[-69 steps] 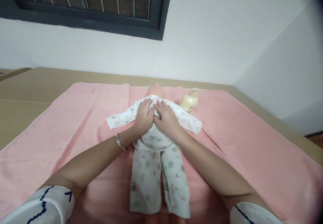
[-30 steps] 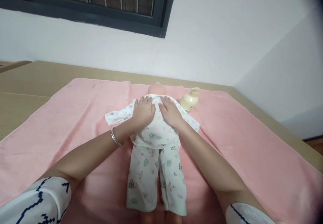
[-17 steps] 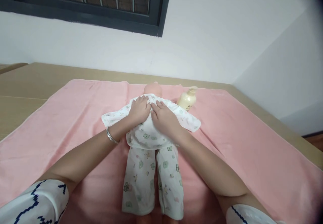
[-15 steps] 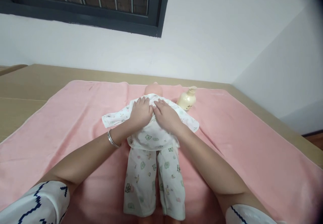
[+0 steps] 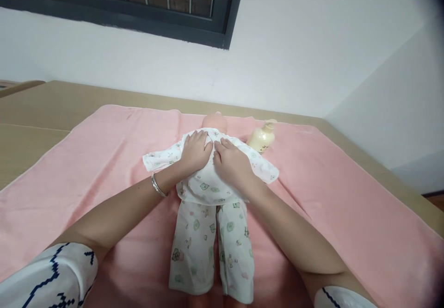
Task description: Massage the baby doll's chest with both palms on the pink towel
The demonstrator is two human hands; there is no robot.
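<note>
A baby doll (image 5: 215,121) in white printed pyjamas (image 5: 211,234) lies face down on a pink towel (image 5: 104,160), head away from me. My left hand (image 5: 194,151) rests flat on the left of its upper back, fingers stretched out; a silver bracelet (image 5: 157,186) circles that wrist. Beside it, my right hand (image 5: 231,163) lies flat on the right of the back, fingers extended. Both palms press on the shirt and hold nothing.
A cream pump bottle (image 5: 262,137) stands on the towel just right of the doll's head. The towel covers a tan surface (image 5: 31,127) that ends at a white wall. A dark-framed window (image 5: 138,3) is at the upper left.
My hands spread apart over the doll's back about a second ago, then came together again; now they sit side by side near the middle. The doll and bottle stay put.
</note>
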